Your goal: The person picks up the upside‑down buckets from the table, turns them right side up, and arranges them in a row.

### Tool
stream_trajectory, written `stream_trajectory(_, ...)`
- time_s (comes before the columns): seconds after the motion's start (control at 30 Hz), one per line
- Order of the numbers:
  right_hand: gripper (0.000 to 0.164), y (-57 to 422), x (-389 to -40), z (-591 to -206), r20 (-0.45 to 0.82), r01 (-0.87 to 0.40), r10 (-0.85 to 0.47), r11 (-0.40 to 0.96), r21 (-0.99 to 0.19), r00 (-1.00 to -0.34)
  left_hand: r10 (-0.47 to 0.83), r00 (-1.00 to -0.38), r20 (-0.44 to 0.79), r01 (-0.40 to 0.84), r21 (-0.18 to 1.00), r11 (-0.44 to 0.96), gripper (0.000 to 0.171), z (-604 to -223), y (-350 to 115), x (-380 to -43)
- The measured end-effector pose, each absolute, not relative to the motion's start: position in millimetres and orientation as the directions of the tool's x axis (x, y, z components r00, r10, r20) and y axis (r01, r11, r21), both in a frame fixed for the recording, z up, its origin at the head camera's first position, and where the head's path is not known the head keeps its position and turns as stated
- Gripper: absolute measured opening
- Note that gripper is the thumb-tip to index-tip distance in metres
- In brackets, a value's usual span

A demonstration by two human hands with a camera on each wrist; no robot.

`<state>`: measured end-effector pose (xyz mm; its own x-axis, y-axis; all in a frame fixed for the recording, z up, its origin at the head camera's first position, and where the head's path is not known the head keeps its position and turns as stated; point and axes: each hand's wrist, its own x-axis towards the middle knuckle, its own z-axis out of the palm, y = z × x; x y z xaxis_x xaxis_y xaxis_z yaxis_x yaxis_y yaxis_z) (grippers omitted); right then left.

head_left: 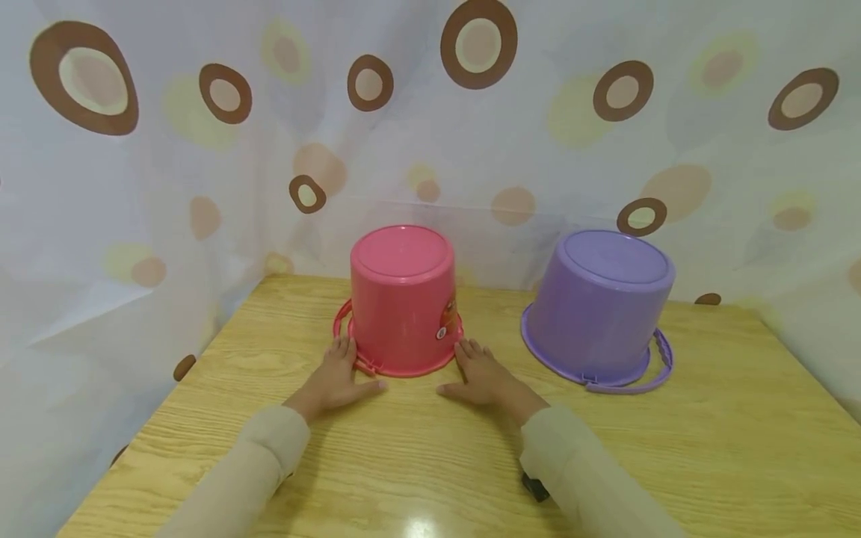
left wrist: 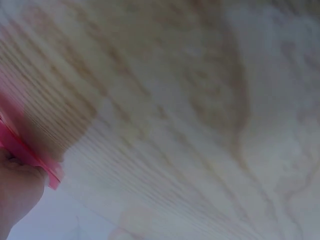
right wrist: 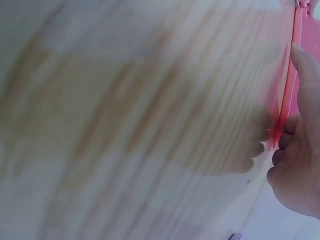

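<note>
A pink bucket (head_left: 402, 321) stands upside down on the table, its red-pink handle (head_left: 341, 321) lying at the left and a sticker on its right side. My left hand (head_left: 336, 381) is at the left of its rim, fingers extended and thumb pointing in along the front. On the other side my right hand (head_left: 483, 377) mirrors it, straight fingertips right at the rim. In the left wrist view the left hand (left wrist: 20, 192) is close against the pink rim (left wrist: 30, 155). The right wrist view has the right hand (right wrist: 300, 160) alongside the rim (right wrist: 287, 95).
To the right, a purple bucket (head_left: 595, 314) also sits upside down, with its handle (head_left: 662, 366) resting on the wooden table (head_left: 417, 456). A white curtain (head_left: 417, 149) with brown circles hangs behind and along the sides. A small black object (head_left: 534, 487) shows under the right sleeve.
</note>
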<state>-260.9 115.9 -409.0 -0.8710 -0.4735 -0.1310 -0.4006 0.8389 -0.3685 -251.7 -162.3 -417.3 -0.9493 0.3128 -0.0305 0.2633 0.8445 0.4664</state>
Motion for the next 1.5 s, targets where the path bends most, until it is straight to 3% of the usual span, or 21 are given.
stream_trajectory(1.5,0.088,123,-240,-410,-0.123,-0.396,-0.472,0.832,-0.388,-0.873,0.333,-0.942,-0.034,0.281,0.460,0.843,0.102,-422,-159,-235)
